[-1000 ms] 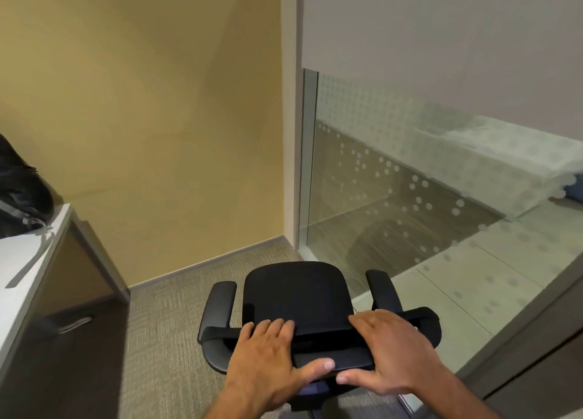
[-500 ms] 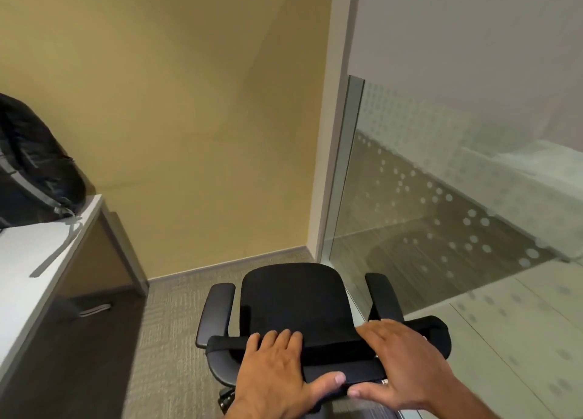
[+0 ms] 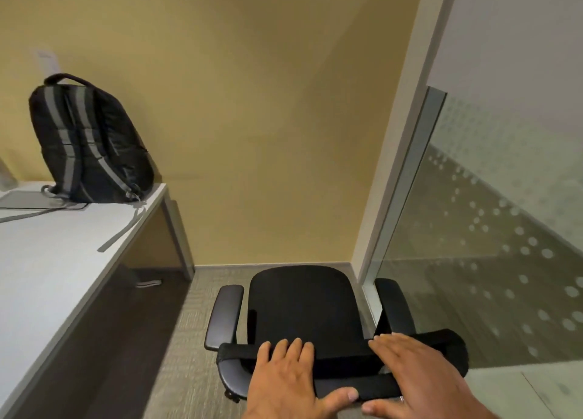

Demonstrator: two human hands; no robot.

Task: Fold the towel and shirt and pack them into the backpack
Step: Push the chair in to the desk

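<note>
A black backpack [image 3: 90, 144] with grey straps stands upright at the far end of the white desk [image 3: 56, 254], leaning on the yellow wall. Its loose strap trails over the desktop toward the edge. No towel or shirt is in view. Both hands are low in the frame on a black office chair [image 3: 303, 311]. My left hand [image 3: 284, 377] lies over the top bar of the backrest with its thumb on the near side. My right hand [image 3: 416, 377] holds the same bar further right, thumb underneath.
The chair stands on carpet in the corner between the yellow wall and a frosted glass partition [image 3: 492, 229] on the right. A grey flat pad [image 3: 34, 199] lies under the backpack. A handle or cable [image 3: 148, 283] shows below the desk.
The view has swung left and up, bringing the whole backpack and more of the desk into sight. Both hands have stayed on the chair backrest.
</note>
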